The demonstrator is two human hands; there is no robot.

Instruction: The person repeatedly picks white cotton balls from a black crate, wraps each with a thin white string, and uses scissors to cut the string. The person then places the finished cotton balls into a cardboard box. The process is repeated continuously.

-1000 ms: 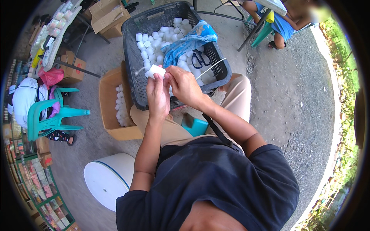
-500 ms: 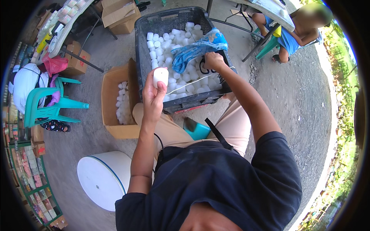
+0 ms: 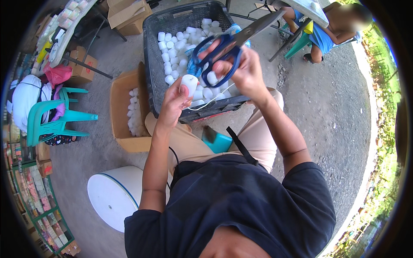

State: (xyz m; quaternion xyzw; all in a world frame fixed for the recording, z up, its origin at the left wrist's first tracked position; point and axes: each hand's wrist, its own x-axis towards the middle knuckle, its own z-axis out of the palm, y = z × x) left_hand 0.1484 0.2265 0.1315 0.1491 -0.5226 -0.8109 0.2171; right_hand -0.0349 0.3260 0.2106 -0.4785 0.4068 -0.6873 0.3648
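- The white cylinder (image 3: pixel 189 85) is held up above the near edge of the black plastic crate (image 3: pixel 151 56), around the middle of that edge; its long axis runs roughly toward and away from the crate's far end, with the small-marked end on the far side.
- The left hand (image 3: pixel 174 101), above the crate's near edge, has that cylinder pinched between thumb and fingers, so it is the hand in contact.
- The right hand (image 3: pixel 245 71), above the crate's right side, holds blue-handled scissors (image 3: pixel 238 39); its thumb and fingers are spread through the loops, close to the cylinder but apart from it.
- The scissors' long axis slants toward the crate's far right corner and beyond: blade tips point away from the cylinder, loops lie nearer to it. Whether the blades are parted I cannot tell.
- A thin white cord (image 3: pixel 215 99) stretches along the crate's near right part to below the left hand; whether it joins the cylinder is unclear.
- Inside the crate lie many loose white cylinders (image 3: pixel 172 53) and a blue cloth (image 3: pixel 191 62), partly hidden behind the scissors.
- Left of the crate stands an open cardboard box (image 3: pixel 124 139) with similar pieces.
- Beyond the crate's right side sits another person in blue shorts (image 3: pixel 322 41).
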